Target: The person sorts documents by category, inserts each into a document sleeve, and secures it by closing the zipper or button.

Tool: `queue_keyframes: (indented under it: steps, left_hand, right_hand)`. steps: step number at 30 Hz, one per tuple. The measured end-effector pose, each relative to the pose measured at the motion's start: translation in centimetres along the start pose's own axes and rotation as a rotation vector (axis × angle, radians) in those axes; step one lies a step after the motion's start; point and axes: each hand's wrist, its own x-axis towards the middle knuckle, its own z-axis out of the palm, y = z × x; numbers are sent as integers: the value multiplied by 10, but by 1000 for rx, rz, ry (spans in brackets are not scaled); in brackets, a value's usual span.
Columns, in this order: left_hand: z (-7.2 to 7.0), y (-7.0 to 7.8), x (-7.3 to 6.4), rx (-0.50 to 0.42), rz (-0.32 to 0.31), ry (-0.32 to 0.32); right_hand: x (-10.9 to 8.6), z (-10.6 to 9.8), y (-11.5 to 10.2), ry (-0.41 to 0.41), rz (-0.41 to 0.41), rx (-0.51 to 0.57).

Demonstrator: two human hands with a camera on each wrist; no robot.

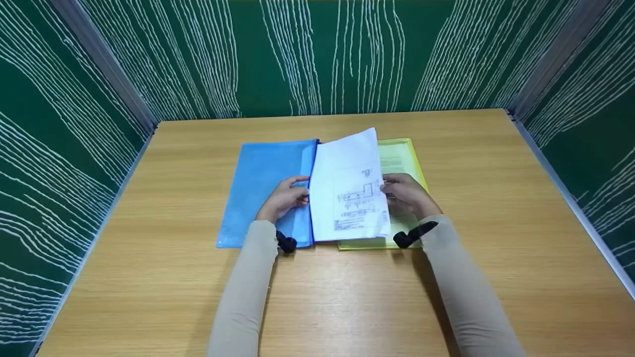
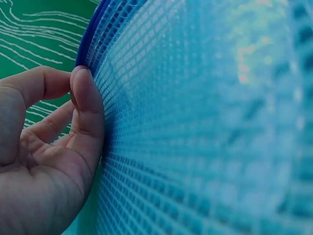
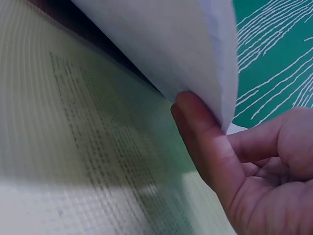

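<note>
A blue mesh zip folder [image 1: 270, 168] lies on the table, and my left hand [image 1: 285, 199] pinches its right, dark-blue zip edge between thumb and fingers. Against that edge stands a white paper sheet [image 1: 342, 168] with a printed drawing, raised and slightly curved; how much of it is inside the folder I cannot tell. My right hand [image 1: 408, 194] pinches the sheet's right edge, with the fingers [image 3: 208, 142] under it in the right wrist view. Below the sheet lies a yellow-edged clear folder [image 1: 364, 245], partly covered, with a printed page visible in it.
The folders rest on a light wooden table [image 1: 198, 287]. Green walls [image 1: 327, 59] with white wavy lines rise behind and at both sides, with grey metal posts [image 1: 106, 64] in the corners. A black strap device [image 1: 414, 234] sits at each wrist.
</note>
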Motion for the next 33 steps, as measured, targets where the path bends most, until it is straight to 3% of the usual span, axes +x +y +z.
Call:
queue_keyframes:
  steps: [26,33]
  left_hand:
    - [1,-2,2,-36,-21,10]
    - [2,-2,1,-45,-19,12]
  right_hand:
    - [9,21,-1,-16,-23,104]
    - [10,25,0,-30,-27,83]
